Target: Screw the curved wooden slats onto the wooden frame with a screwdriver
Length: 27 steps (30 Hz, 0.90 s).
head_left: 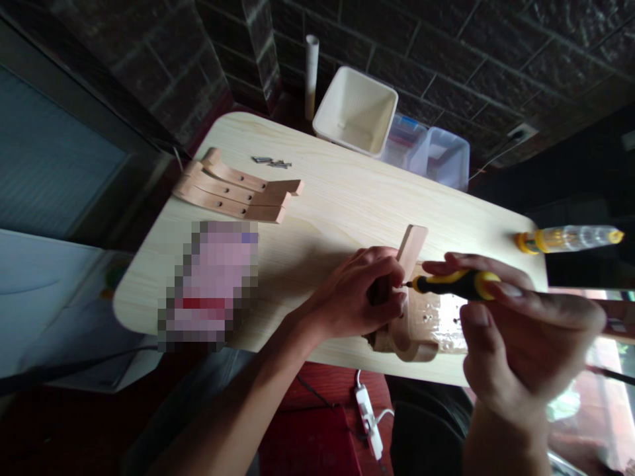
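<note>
In my right hand is a black and yellow screwdriver, pointing left, its tip close to the fingers of my left hand. My left hand is closed around a curved wooden piece, which has a straight upper end and a hooked lower end. Whether a screw sits at the screwdriver's tip is too small to tell. Beneath the wooden piece lies a block wrapped in shiny clear tape, with small dark holes in it.
Several curved wooden pieces with holes lie at the table's far left, near loose screws. A blurred-out pink item is at the left. Behind stand a cream bin and clear boxes. A yellow-capped clear tube is at right.
</note>
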### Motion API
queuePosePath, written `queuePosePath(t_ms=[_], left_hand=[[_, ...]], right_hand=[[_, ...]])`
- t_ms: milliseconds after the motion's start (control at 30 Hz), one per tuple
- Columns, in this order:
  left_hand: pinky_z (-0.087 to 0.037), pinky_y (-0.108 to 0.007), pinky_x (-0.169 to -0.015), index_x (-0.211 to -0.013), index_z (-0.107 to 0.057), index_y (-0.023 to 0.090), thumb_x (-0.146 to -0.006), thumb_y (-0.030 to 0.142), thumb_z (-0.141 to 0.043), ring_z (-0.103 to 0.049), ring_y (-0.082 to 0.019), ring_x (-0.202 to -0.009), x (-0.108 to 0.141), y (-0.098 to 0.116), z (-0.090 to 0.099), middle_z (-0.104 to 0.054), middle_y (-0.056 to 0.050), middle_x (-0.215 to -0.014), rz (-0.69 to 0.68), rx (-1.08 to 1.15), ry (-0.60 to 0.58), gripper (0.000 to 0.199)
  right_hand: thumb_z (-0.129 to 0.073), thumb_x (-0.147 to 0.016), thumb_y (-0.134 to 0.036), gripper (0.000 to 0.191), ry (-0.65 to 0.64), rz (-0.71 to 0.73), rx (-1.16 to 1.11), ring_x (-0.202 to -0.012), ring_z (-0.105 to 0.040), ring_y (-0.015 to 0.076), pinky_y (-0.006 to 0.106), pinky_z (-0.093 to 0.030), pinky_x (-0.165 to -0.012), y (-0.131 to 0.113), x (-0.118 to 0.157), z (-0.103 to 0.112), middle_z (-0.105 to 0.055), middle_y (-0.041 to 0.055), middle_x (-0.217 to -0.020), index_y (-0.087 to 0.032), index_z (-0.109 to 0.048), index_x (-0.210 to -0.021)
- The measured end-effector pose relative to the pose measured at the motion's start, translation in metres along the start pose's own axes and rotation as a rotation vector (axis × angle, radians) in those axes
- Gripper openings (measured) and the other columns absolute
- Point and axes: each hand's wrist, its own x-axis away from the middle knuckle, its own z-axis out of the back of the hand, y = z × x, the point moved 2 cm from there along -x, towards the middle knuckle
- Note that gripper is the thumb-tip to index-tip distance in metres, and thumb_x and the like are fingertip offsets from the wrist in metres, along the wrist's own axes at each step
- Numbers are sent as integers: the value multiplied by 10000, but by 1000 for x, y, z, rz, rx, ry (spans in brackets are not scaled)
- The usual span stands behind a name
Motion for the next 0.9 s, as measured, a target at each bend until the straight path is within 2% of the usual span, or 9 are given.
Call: queuePosePath(t_ms=[100, 200, 300, 467, 633, 700, 767, 900], left_hand=[[-539, -411, -1053, -1033, -601, 256, -990, 351, -671, -665, -249, -1174, 0, 0, 0, -682, -58, -1215, 2, 2, 6, 125], [-541, -408, -1045, -1042, -603, 256, -986, 352, -668, -667, -250, -1169, -1, 0, 0, -682, -58, -1192, -1, 5, 7, 128], [-545, -391, -1014, -1032, -600, 252, -993, 349, -655, -670, -234, -1112, -2, 1, 0, -674, -45, -1107, -12, 11, 5, 117], [-545, -390, -1004, -1020, -592, 252, -1002, 372, -654, -670, -231, -1087, -2, 0, 0, -675, -46, -1091, -8, 0, -6, 136], [-536, -403, -1052, -1035, -590, 260, -996, 360, -659, -665, -243, -1168, 0, -1, 0, -680, -57, -1208, 2, -5, -5, 128], [-532, -407, -1062, -1045, -593, 261, -994, 364, -666, -661, -250, -1189, 0, -1, 0, -678, -60, -1220, 5, -8, -6, 136], [-533, -403, -1058, -1048, -592, 260, -1000, 366, -658, -665, -245, -1166, -1, 0, 0, -678, -56, -1171, 6, -2, -13, 133], [-536, -387, -1033, -1043, -583, 258, -1002, 357, -645, -672, -233, -1126, -2, 0, 0, -673, -45, -1116, -1, 0, -9, 124]], right_hand=[[-641, -910, 61, 497, 20, 16, -17, -1265, -780, 251, 438, -749, -904, -3, 0, 1, -813, 52, -1306, -242, -751, -1288], [-645, -901, 79, 473, 35, -15, -22, -1204, -804, 247, 434, -747, -909, -5, 1, 1, -817, 54, -1280, -214, -757, -1255], [-691, -906, 42, 439, 50, -35, -4, -1162, -816, 249, 435, -751, -883, -3, 1, 1, -818, 47, -1248, -233, -758, -1242], [-726, -912, -6, 433, 86, -18, 4, -1099, -825, 255, 464, -758, -831, 0, 0, 0, -818, 46, -1210, -272, -754, -1252], [-703, -937, -12, 398, 73, -3, 13, -1217, -801, 290, 488, -757, -853, -2, 0, -1, -821, 63, -1278, -256, -765, -1245], [-671, -943, 17, 441, 60, 15, 3, -1251, -788, 274, 483, -754, -882, -3, 1, -2, -816, 52, -1298, -271, -759, -1265], [-665, -931, 38, 484, 60, 6, 9, -1215, -801, 255, 459, -753, -883, -2, 1, -1, -819, 35, -1277, -288, -761, -1274], [-727, -909, -3, 386, 74, -37, 46, -1124, -829, 280, 469, -755, -852, 0, 1, 2, -816, 60, -1221, -240, -786, -1207]])
